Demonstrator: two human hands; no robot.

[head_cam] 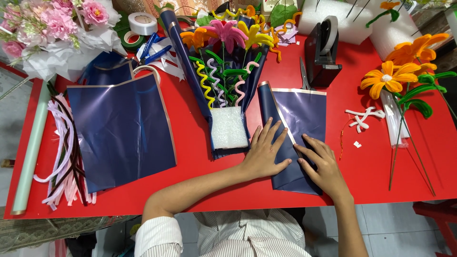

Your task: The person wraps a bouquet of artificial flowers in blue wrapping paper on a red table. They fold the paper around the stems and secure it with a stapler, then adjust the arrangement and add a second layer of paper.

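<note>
Pressing flat with fingers spread, the left hand (264, 151) and right hand (322, 167) pin a folded navy gold-edged wrapping sheet (299, 124) (at 3 o'clock of the pipe-cleaner flower bouquet (227, 71)), whose slick fold looks liable to spring open if pressure eases.

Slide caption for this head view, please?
Both hands, left and right, press a folded navy wrapping sheet beside a pipe-cleaner bouquet.

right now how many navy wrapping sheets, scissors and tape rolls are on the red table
navy wrapping sheets: 2, the flat sheet and the folded sheet under both hands
scissors: 2, blue-handled scissors and plain scissors
tape rolls: 2, white roll and green roll
total: 6
</note>
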